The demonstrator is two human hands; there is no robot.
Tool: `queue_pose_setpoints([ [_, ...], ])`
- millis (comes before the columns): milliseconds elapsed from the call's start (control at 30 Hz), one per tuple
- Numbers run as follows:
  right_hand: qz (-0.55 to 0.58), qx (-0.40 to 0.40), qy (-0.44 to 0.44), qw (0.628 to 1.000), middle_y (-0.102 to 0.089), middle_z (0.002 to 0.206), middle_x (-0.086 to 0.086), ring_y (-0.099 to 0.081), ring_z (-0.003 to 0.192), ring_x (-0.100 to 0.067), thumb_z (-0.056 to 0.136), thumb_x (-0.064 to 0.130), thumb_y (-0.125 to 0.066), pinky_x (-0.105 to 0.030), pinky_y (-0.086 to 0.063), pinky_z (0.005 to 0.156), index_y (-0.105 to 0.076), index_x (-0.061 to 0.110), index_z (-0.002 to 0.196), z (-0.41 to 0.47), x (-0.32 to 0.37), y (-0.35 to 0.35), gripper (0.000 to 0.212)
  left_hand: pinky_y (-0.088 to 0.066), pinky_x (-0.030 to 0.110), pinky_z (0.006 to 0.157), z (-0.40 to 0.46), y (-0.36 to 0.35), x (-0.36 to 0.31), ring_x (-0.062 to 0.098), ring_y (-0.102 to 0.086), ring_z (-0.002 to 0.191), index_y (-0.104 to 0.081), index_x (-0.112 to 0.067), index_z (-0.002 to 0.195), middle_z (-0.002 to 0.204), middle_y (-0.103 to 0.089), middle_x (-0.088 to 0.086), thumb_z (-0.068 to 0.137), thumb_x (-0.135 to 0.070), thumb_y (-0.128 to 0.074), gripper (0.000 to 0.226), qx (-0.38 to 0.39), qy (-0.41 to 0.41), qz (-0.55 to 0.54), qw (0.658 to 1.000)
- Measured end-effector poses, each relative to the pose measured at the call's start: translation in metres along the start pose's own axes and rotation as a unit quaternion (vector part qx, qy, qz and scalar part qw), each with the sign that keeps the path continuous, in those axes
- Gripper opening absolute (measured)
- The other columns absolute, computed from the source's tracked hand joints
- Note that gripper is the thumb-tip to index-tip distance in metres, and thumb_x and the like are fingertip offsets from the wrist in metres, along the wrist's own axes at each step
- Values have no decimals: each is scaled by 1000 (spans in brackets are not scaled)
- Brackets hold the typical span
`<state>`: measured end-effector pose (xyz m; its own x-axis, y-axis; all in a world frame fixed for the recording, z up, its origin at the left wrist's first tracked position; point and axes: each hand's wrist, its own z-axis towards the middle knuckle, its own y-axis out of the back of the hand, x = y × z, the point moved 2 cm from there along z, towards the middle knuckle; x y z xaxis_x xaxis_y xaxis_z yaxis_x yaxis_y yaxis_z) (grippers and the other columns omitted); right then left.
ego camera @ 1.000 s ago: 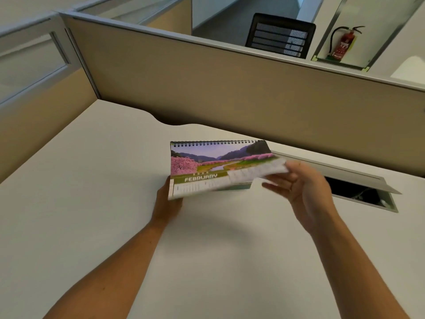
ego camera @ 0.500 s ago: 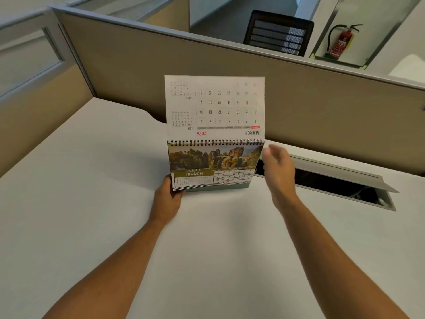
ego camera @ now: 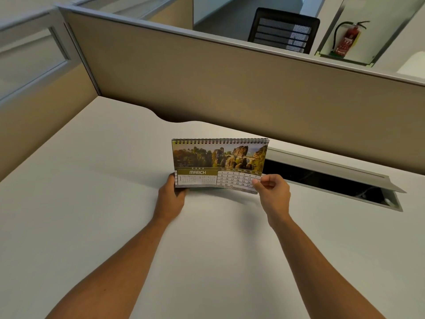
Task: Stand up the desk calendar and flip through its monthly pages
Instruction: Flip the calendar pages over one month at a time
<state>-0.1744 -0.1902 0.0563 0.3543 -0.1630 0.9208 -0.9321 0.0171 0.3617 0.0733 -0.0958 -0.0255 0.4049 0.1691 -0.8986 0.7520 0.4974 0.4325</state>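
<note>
The spiral-bound desk calendar (ego camera: 218, 162) stands upright on the white desk (ego camera: 92, 203), showing the MARCH page with a photo of rock cliffs and a bridge. My left hand (ego camera: 171, 196) grips its lower left corner and base. My right hand (ego camera: 272, 192) pinches the lower right corner of the March page between thumb and fingers, and that corner is lifted slightly off the pages beneath.
An open cable hatch (ego camera: 333, 180) with a raised grey lid lies in the desk right of the calendar. Beige partition walls (ego camera: 230, 88) close the desk at the back and left. Beyond them are a black chair (ego camera: 284, 31) and a red fire extinguisher (ego camera: 347, 39).
The February page went up and over the spiral to the back, leaving March in front. My right hand then dropped and took hold of the March page's lower right corner.
</note>
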Motion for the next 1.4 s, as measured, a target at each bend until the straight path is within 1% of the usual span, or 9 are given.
queue_pose_setpoints([
  [133,5,3,20,1000,-68,92,-3,-67,92,-21,86,13,-70,-25,-58,74,-57,18,81,-2,2,12,15,-47,11,78,1,0,-5,18,-58,106,-50,-21,119,117,-63,6,83,-7,-67,43,-5,-11,4,1000],
  [233,-12,10,32,999,-71,100,-7,-69,93,-22,90,15,-65,-29,-59,77,-59,14,96,-6,6,16,9,-51,13,75,1,4,-7,17,-62,100,-52,-23,113,107,-64,0,78,-8,-72,43,2,-30,-15,999],
  [567,28,12,41,999,-75,94,-1,-69,89,-15,94,30,-59,-29,-54,76,-66,16,80,-30,22,41,21,-57,45,77,-7,10,-4,26,-68,86,-56,-17,100,92,-68,3,73,-49,-68,43,-8,-28,-75,997],
  [633,87,46,34,995,-76,82,-1,-72,80,-11,96,28,-56,-27,-51,73,-66,13,78,-31,36,50,25,-53,40,79,-10,10,-4,30,-65,91,-54,-16,104,100,-64,4,73,-39,-73,42,-7,-40,-65,997],
  [733,235,131,-16,963,-76,99,-11,-72,97,-23,97,28,-50,-37,-56,83,-67,1,99,-25,61,54,32,-53,25,81,-8,8,-5,27,-62,102,-55,-29,105,105,-60,-3,82,-13,-67,31,-16,-41,-56,997],
  [867,342,195,14,919,-71,112,-17,-67,109,-27,100,35,-44,-42,-53,97,-63,-1,111,-15,102,49,42,-43,3,78,0,3,-5,20,-59,108,-45,-18,122,122,-62,7,85,-11,-65,43,-6,-44,14,999],
  [1100,139,229,139,953,-57,132,27,-49,122,10,90,65,-36,-19,-40,98,-49,39,133,-12,123,24,52,-47,19,89,-1,1,-5,20,-58,112,-48,-17,120,122,-62,7,83,-10,-68,42,-1,-6,-32,999],
  [1200,17,134,185,973,-35,149,33,-34,132,10,91,57,-49,-15,-33,103,-35,46,142,-9,101,14,54,-47,14,85,-1,2,-6,20,-60,108,-49,-16,119,119,-63,6,83,-8,-68,42,-7,-10,-31,999],
  [1400,28,82,22,996,-38,155,-3,-41,138,-22,89,32,-66,-41,-39,106,-29,19,150,-5,28,-2,73,-47,21,88,-2,2,-7,20,-59,111,-48,-15,121,122,-62,8,83,-9,-68,43,-6,-10,-33,999],
])
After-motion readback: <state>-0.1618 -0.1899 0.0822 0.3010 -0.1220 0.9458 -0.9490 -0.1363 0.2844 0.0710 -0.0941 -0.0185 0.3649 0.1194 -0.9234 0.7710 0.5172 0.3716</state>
